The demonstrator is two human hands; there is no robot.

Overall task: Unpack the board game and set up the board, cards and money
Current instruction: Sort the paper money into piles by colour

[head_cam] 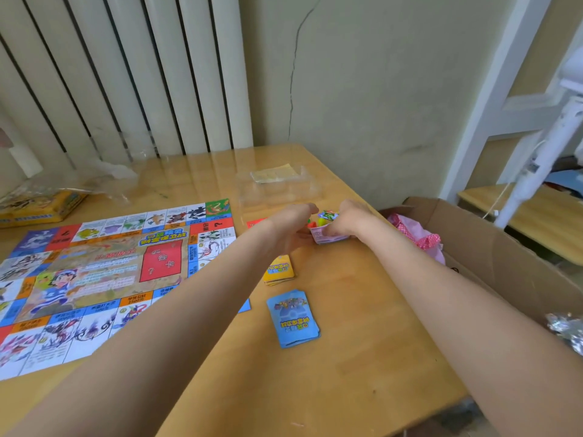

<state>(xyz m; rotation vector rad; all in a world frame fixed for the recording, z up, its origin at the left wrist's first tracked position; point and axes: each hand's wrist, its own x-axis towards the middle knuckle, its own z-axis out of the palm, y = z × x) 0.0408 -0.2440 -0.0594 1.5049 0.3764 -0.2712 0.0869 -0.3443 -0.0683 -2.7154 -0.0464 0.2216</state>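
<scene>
Two hands meet past the board's far right corner: the right hand (345, 220) pinches a thin pinkish wad of paper money (329, 237), long axis left-right, its middle hidden. The left hand (295, 223) curls beside it; grasp unclear. The glossy board (104, 272) lies flat on the wooden counter (362, 357), left edge cropped.

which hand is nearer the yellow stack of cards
Left. The left hand hovers just above and behind the yellow stack of cards; the right hand is farther off to its right, holding pink paper money.
</scene>
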